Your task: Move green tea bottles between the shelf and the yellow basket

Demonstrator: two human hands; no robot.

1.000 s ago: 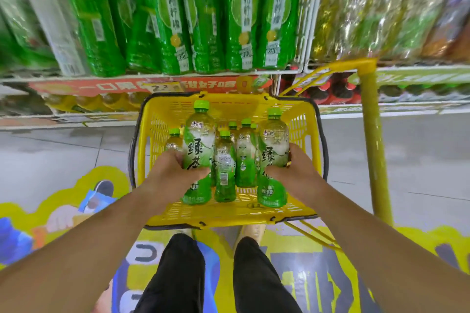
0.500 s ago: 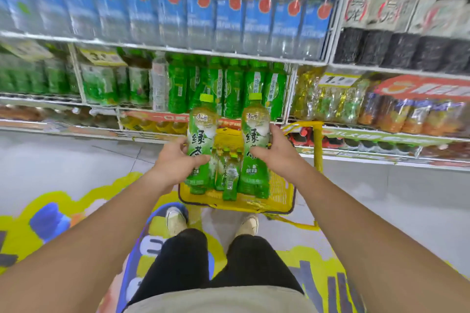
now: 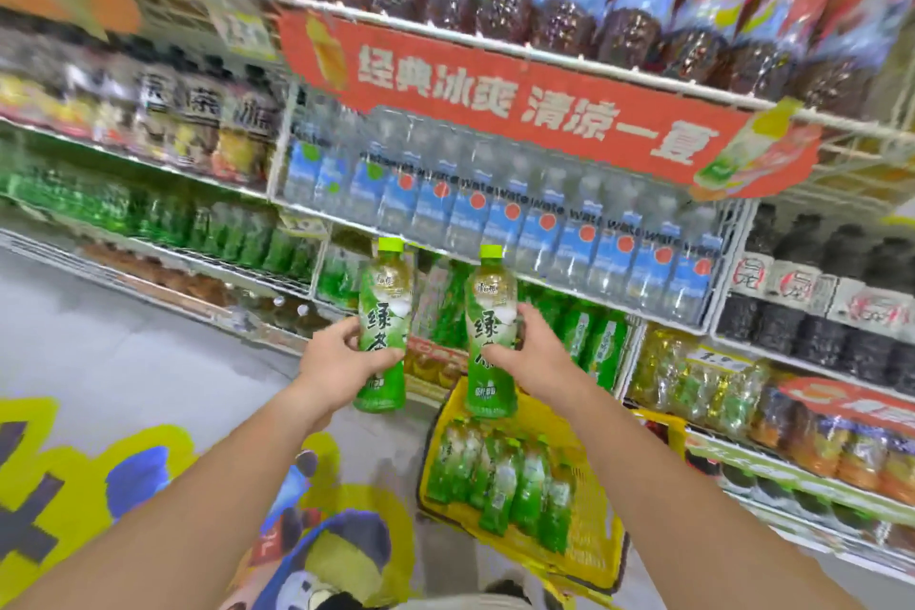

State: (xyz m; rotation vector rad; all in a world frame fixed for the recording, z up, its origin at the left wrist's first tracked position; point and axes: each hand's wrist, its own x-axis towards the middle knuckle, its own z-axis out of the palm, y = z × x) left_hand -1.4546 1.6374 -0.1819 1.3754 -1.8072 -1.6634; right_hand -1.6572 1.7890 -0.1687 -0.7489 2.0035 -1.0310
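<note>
store aisle, drinks shelf [image 3: 495,272] ahead. left hand [image 3: 341,357] and right hand [image 3: 530,352] each grip an upright green tea bottle, left bottle [image 3: 383,312], right bottle [image 3: 490,312], fingers wrapped round, raised above yellow basket [image 3: 584,441] holding more bottles.

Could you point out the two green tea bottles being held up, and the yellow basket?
left bottle [image 3: 385,307]: head view, on its green label, above the fingers.
right bottle [image 3: 490,315]: head view, on its green label, above the thumb.
yellow basket [image 3: 596,525]: head view, on its mesh side wall, beside the bottles inside.
</note>
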